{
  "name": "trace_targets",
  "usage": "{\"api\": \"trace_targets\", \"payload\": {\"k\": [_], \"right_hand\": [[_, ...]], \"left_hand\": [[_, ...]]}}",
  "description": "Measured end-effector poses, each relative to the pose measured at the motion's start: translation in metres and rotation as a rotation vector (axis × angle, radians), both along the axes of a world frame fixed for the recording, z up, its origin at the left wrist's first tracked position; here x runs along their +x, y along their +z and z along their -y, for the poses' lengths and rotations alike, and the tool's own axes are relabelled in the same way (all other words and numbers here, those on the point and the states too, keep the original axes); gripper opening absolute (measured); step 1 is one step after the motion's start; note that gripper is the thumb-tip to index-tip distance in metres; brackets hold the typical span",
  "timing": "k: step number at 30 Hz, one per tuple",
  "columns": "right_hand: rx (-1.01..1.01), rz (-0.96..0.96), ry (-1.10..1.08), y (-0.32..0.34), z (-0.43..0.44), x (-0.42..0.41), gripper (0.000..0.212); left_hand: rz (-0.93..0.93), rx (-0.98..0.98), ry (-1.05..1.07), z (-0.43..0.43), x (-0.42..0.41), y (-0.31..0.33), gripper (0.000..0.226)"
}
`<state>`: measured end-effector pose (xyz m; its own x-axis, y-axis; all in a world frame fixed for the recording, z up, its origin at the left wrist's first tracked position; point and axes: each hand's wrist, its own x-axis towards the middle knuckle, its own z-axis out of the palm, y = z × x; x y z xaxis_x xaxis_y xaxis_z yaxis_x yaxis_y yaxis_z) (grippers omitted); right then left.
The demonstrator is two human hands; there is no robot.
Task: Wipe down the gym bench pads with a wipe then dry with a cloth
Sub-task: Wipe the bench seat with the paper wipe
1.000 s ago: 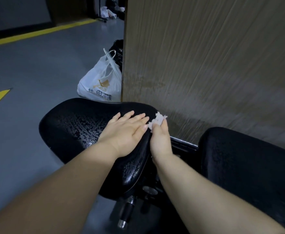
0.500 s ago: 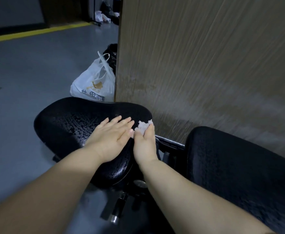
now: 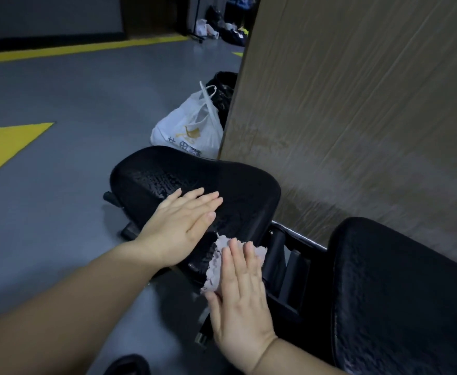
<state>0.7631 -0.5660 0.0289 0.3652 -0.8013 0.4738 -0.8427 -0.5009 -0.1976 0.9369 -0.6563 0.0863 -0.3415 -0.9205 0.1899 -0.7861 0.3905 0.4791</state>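
Item: crumpled pale lilac-grey wipe [image 3: 216, 266], pressed against the near right edge of the black textured seat pad [image 3: 195, 171] under the straight fingers of the right hand [image 3: 242, 299]; no finger curls round it. Left hand [image 3: 178, 226]: flat, fingers extended, resting on the pad's top. Adjacent: second black textured pad [image 3: 400, 293], apart across the black metal frame [image 3: 289, 255]. Beyond: wood-grain panel [image 3: 357, 104]; white plastic carrier bag [image 3: 186, 131] on the grey floor [image 3: 73, 104]. Risk, judged: the wipe is held by pressure alone and may slip off the rounded edge into the frame gap. It looks frayed and may shred on the texture.
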Motion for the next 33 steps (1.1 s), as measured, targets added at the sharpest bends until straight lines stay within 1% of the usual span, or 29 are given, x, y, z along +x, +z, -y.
{"api": "trace_targets", "payload": {"k": [3,6,8,11,13,15,16,17,19,20,21,23,24,25,26,27,28,29,31,33], "right_hand": [[-0.073,-0.161,0.103,0.009,0.006,-0.004,0.079],[-0.038,-0.337,0.216,0.027,0.008,0.005,0.073],[0.001,-0.453,0.247,0.036,0.010,0.018,0.069],[0.095,-0.560,0.233,0.038,0.016,0.042,0.064],[0.167,-0.604,0.182,0.041,0.021,0.062,0.064],[0.176,-0.705,0.128,0.052,0.029,0.085,0.064],[0.169,-0.731,0.128,0.057,0.034,0.095,0.063],[0.191,-0.714,0.136,0.062,0.040,0.102,0.065],[0.307,-0.582,0.174,0.077,0.054,0.111,0.072],[0.401,-0.437,0.205,0.084,0.061,0.112,0.076],[0.537,-0.232,0.242,0.090,0.067,0.110,0.080],[0.865,0.292,0.275,0.101,0.075,0.097,0.084],[0.960,0.532,0.289,0.105,0.078,0.088,0.080],[0.958,0.696,0.289,0.108,0.081,0.078,0.071],[0.883,0.777,0.268,0.108,0.086,0.068,0.064],[0.771,0.773,0.221,0.106,0.090,0.058,0.062],[0.651,0.708,0.152,0.103,0.095,0.050,0.061],[0.547,0.580,0.084,0.101,0.099,0.044,0.058],[0.430,0.261,0.036,0.098,0.102,0.040,0.049],[0.419,-0.055,0.089,0.092,0.100,0.043,0.046]], "left_hand": [[-0.137,0.008,0.007,-0.003,0.010,-0.008,0.071],[-0.342,0.029,0.033,-0.014,0.018,-0.019,0.056],[-0.525,0.039,0.067,-0.026,0.021,-0.026,0.049],[-0.796,0.075,0.135,-0.041,0.025,-0.028,0.048],[-0.979,0.098,0.221,-0.046,0.028,-0.025,0.045],[-1.095,0.076,0.327,-0.048,0.031,-0.022,0.043],[-1.128,0.046,0.378,-0.049,0.032,-0.021,0.040],[-1.160,0.013,0.428,-0.050,0.031,-0.021,0.037],[-1.229,-0.040,0.533,-0.052,0.027,-0.023,0.033],[-1.241,-0.059,0.579,-0.054,0.022,-0.026,0.030],[-1.240,-0.067,0.606,-0.056,0.016,-0.031,0.029],[-1.199,-0.063,0.582,-0.058,0.003,-0.036,0.036],[-1.140,-0.048,0.553,-0.056,-0.002,-0.038,0.044],[-1.015,-0.023,0.529,-0.053,-0.007,-0.038,0.054],[-0.817,0.001,0.524,-0.051,-0.010,-0.037,0.067],[-0.587,0.027,0.539,-0.049,-0.012,-0.036,0.078],[-0.411,0.047,0.553,-0.049,-0.013,-0.036,0.082],[-0.335,0.054,0.569,-0.050,-0.013,-0.037,0.083],[-0.358,0.071,0.592,-0.055,-0.014,-0.038,0.080],[-0.461,0.100,0.615,-0.061,-0.016,-0.042,0.080]]}}
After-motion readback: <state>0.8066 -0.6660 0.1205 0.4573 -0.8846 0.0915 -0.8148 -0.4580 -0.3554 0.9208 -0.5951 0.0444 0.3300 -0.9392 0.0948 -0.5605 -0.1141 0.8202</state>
